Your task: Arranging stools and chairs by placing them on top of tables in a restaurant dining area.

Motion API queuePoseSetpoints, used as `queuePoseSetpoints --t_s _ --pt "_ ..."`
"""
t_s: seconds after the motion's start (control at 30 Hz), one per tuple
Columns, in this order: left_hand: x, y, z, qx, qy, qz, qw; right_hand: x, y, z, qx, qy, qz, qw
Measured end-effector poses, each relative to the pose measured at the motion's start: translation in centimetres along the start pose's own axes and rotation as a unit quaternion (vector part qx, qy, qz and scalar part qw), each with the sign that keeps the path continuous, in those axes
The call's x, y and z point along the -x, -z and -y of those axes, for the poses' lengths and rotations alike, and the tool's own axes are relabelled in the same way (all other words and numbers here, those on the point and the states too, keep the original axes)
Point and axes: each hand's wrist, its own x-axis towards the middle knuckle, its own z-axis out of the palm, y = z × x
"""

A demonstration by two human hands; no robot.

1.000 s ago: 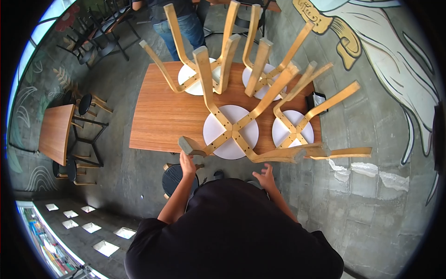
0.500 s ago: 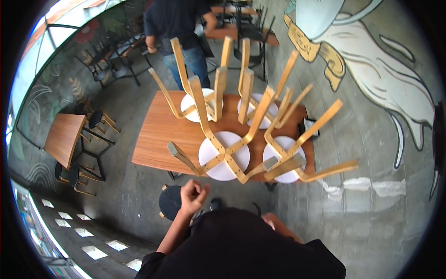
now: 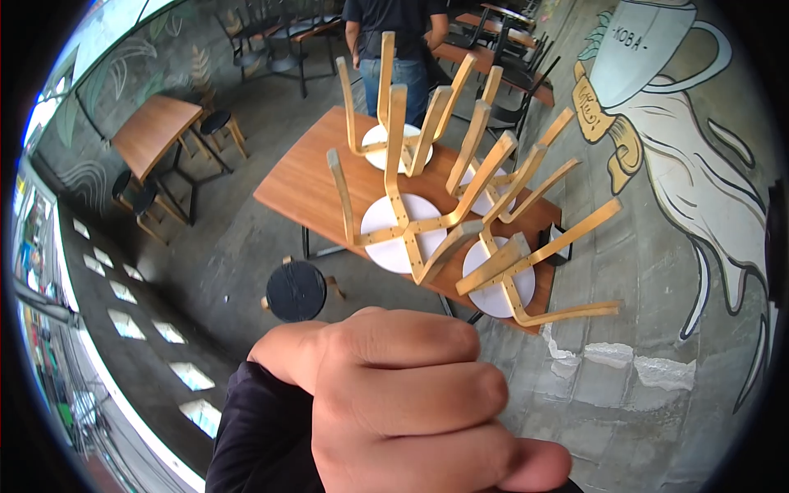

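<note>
The left hand (image 3: 403,403) fills the near foreground, back upward, with the wrist coming in from about 10 o'clock above a black sleeve (image 3: 259,427). Its fingers (image 3: 427,394) are bent and pressed side by side, pointing toward 3 o'clock, and one digit juts out at 4 o'clock; the palm side is hidden, so whether they enclose anything I cannot tell. Half a second ago this hand was smaller and lower, and the right hand also showed; now that one is out of sight and its fingers cannot be told. The view has turned too, so the wooden table (image 3: 308,177) slants. Beyond the fingers and apart from them, a black-topped stool (image 3: 296,292) stands on the floor at 10 to 11 o'clock. On the table lie four upturned stools, legs in the air: one near stool (image 3: 407,230) at 12 o'clock from the hand, another near stool (image 3: 503,283) at 1, then a far stool (image 3: 378,140) at 12 and a second far stool (image 3: 498,197) just short of 1. Farthest, past the table at 12 o'clock, another person (image 3: 399,33) stands in jeans.
</note>
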Motion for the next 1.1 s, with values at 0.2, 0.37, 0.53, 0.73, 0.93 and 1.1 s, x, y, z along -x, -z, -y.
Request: queuePoseSetpoints --t_s 0.2,0.37,0.53,0.73,0.93,1.1 --pt "-1.5 -2.3 -6.4 -0.157 0.213 -0.024 0.964 -2.0 0.6 -6.4 -0.016 0.057 0.108 0.992" --pt "-1.1 -2.7 -7.1 -0.155 0.222 -0.02 0.962 -2.1 1.2 -8.3 0.1 0.026 0.068 0.992" --pt "-0.3 -2.6 -7.9 -0.124 0.235 -0.031 0.964 2.2 0.3 -4.8 0.106 -0.012 0.055 0.993" --pt "7.9 -0.3 -7.3 -0.061 0.304 -0.044 0.95 6.7 -3.9 3.2 0.104 -0.027 0.042 0.993" --pt "24.5 8.4 -9.9 -0.058 0.738 -0.049 0.671 3.9 -10.0 8.2 0.101 0.013 0.159 0.982" --pt "38.4 17.3 -15.3 -0.144 0.895 -0.023 0.422 1.1 -18.3 13.6 0.231 -0.023 0.143 0.962"
